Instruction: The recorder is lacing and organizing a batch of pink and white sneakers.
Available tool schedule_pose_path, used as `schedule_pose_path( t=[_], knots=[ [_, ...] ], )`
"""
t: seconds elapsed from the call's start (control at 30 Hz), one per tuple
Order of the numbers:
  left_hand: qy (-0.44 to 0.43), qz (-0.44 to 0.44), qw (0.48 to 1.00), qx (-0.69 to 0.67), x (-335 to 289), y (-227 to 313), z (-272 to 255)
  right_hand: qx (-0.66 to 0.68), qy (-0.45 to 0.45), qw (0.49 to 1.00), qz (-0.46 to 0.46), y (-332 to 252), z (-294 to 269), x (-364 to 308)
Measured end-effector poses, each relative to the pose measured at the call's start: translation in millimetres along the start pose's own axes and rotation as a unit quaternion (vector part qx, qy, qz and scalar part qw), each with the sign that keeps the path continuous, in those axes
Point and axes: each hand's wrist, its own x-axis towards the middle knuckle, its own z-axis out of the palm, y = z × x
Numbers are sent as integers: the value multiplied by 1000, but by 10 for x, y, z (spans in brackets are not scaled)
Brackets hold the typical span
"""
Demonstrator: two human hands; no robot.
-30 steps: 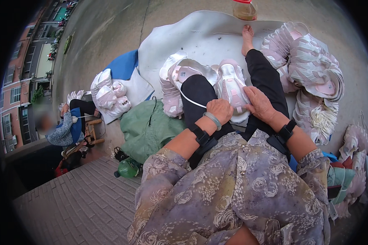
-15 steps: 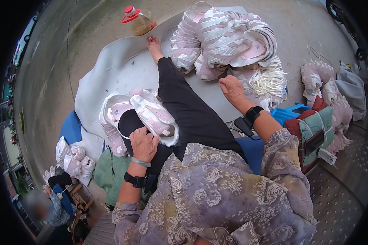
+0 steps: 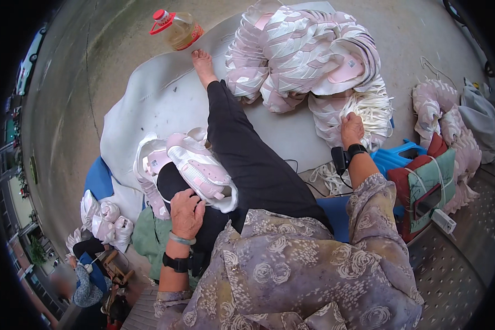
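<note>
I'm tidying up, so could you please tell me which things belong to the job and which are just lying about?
Likely the job's: shoe upper by the left hand; white laces at the right hand; piled uppers.

Seemingly lying about: red-capped bottle; green cloth; tied bundle.

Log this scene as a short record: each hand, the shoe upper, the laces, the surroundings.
Left hand: fingers curled beside the shoe upper's near end; grip unclear
Right hand: at the white laces; grip unclear
Shoe upper: pink and white, by the left knee
White laces: loose-ended bunch, beside large stacked uppers
Surroundings: pale mat, red-capped bottle beyond the bare foot
</note>
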Motion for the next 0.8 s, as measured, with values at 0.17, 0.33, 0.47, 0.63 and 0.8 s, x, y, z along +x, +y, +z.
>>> schedule_pose_path(
  t=[0.17,0.33,0.47,0.63,0.8],
  knots=[
    [26,29,999,-19,47,28,81,-92,95,987,-95,237,-104,-89],
    [8,14,997,-77,101,242,-50,95,33,943,-317,-271,-277,-251],
    [70,-11,948,-311,284,481,-281,247,-124,803,-528,-1770,-1009,-1363],
    [16,96,783,-615,420,606,-396,285,-325,626,-649,-2320,-1800,-2377],
    [-29,3,835,-549,254,544,-216,247,-322,754,-517,-2048,-1672,-1967]
  ],
)
